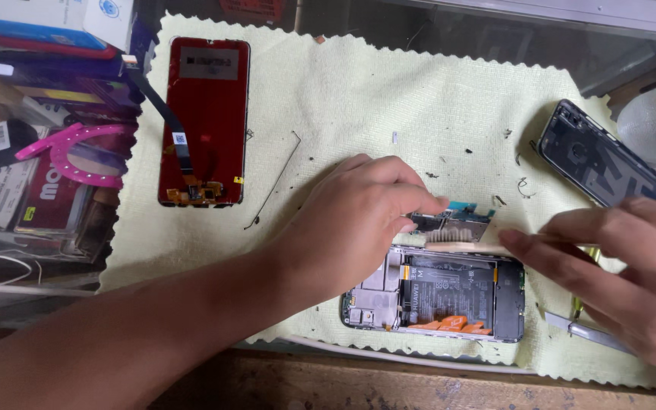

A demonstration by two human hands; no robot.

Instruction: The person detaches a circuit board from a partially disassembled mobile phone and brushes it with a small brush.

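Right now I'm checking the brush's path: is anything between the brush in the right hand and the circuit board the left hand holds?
Nothing visible. The brush in the right hand lies right at the lower edge of the circuit board, which the left hand pinches above the open phone.

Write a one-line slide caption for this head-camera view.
Left hand holds a circuit board while right hand brushes it above an opened phone.

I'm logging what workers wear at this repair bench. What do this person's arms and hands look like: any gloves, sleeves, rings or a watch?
Both are bare. The left hand has no glove or ring, and its forearm shows no sleeve or watch up to the frame edge. The right hand is also ungloved and ringless; its wrist is out of frame.
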